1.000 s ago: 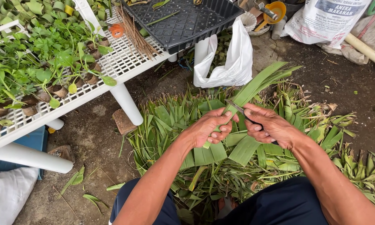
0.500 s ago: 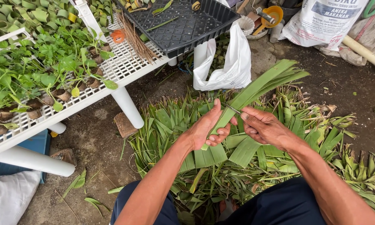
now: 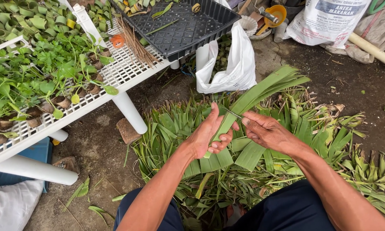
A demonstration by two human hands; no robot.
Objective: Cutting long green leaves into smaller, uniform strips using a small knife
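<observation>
While the left hand [image 3: 207, 137] keeps its grip closed around the lower end of the long green leaf [image 3: 261, 90], the right hand [image 3: 267, 130] has drawn a little apart from it and now pinches a thin dark blade [image 3: 231, 112] against the leaf's edge — a moment ago the two hands sat knotted together over the leaf. With the leaf now raised and angled up to the right above the heap of cut leaves [image 3: 243, 158], the work looks to me to be at the slicing stroke itself — not the fold.
</observation>
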